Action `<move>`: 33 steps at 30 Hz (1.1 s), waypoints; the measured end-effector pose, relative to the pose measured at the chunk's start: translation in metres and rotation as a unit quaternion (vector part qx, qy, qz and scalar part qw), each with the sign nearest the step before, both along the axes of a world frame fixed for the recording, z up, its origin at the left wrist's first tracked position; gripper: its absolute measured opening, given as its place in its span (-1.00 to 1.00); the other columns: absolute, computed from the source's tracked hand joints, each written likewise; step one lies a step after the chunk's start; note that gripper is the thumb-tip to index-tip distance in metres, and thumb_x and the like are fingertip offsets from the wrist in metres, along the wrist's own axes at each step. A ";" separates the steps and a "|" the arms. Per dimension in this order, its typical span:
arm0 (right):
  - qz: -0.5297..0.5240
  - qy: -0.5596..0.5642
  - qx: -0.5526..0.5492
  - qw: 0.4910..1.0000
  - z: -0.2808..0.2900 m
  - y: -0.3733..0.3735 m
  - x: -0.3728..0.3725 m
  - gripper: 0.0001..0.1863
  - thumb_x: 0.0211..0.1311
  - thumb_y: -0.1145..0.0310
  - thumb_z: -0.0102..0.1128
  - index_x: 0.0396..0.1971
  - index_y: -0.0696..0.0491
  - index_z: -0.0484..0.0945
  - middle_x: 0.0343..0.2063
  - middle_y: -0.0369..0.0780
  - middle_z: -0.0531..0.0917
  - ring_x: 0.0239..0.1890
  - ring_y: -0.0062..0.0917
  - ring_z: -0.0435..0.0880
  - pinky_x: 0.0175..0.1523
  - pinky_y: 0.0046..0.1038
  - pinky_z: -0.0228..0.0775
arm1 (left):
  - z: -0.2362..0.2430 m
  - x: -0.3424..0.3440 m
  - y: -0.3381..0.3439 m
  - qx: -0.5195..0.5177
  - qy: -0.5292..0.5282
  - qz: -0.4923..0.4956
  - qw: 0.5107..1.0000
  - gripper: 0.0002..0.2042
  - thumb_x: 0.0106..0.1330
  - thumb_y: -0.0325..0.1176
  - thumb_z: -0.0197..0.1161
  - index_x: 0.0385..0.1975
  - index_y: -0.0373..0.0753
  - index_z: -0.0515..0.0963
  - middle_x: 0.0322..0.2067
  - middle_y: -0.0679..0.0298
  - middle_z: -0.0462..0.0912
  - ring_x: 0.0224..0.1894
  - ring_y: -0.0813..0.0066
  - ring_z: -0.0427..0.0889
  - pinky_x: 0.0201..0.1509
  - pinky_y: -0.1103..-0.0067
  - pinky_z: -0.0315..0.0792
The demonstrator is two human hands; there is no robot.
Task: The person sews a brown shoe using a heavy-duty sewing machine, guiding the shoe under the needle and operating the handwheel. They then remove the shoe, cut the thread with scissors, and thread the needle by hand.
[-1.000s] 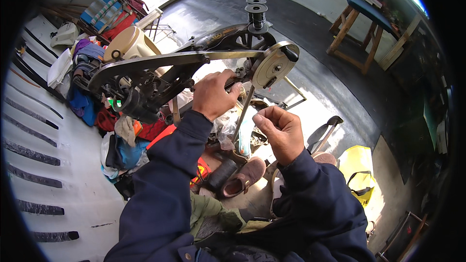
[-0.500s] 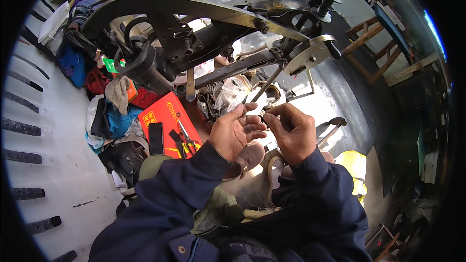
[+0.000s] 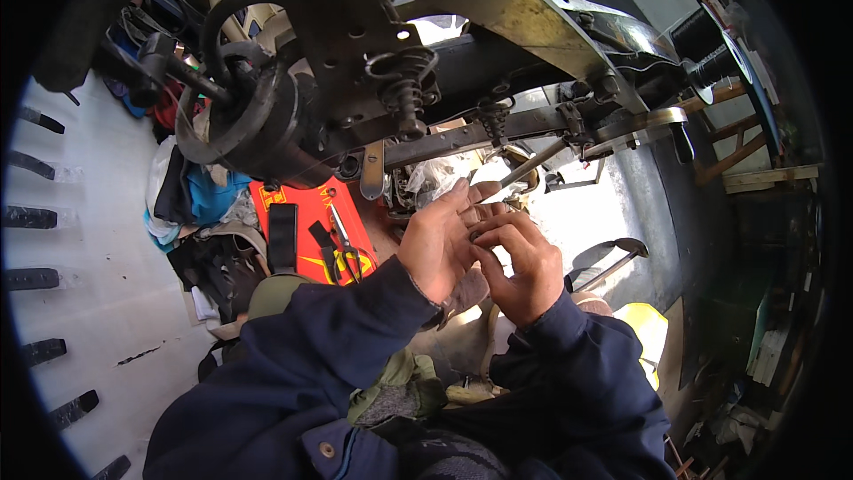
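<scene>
My left hand (image 3: 434, 247) is palm up, its fingers stretched out and slightly curled. Over that palm, my right hand (image 3: 526, 268) pinches thumb and forefinger together; a tiny dark thing shows at the tips, too small to name. The fingers of both hands nearly touch. Just above and beyond them stands a dark metal sewing machine (image 3: 524, 22) with coil springs, a round drum-like part (image 3: 253, 129) at its left and a spool of black thread (image 3: 715, 64) at its right.
To the left, scissors (image 3: 343, 233) and a black flat rectangular thing (image 3: 282, 236) lie on a red box (image 3: 309, 206). Heaped cloth and bags lie beyond it. Dark straps (image 3: 34, 218) line a white panel at far left. A yellow bag (image 3: 641, 333) sits at right.
The view has shifted closer to the sewing machine, which now looks larger. My right hand has come in over my left palm and turned, fingers still pinched.
</scene>
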State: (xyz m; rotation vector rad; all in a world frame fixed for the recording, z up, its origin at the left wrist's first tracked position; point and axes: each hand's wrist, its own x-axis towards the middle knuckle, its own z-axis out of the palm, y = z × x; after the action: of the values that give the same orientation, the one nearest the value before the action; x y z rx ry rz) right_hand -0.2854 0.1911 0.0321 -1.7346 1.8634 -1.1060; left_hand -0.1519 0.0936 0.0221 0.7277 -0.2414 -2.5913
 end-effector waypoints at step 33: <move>-0.141 -0.604 0.108 0.777 0.008 0.031 -0.034 -0.93 0.27 0.47 0.40 -0.34 0.14 0.69 -0.59 -0.40 0.57 -0.68 -0.81 0.27 -0.56 -0.66 -0.02 | 0.009 -0.005 0.032 -0.593 -0.190 -0.031 0.782 -0.68 0.34 -0.58 0.39 0.07 -0.34 0.56 -0.07 0.14 0.76 -0.03 0.49 0.77 0.07 0.55 0.61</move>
State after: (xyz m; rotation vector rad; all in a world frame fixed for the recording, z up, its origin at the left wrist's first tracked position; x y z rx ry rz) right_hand -0.3196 0.2219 0.0396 -0.3047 1.2587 -1.4908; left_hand -0.1570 0.1252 0.0309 0.6723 -1.8045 -1.7069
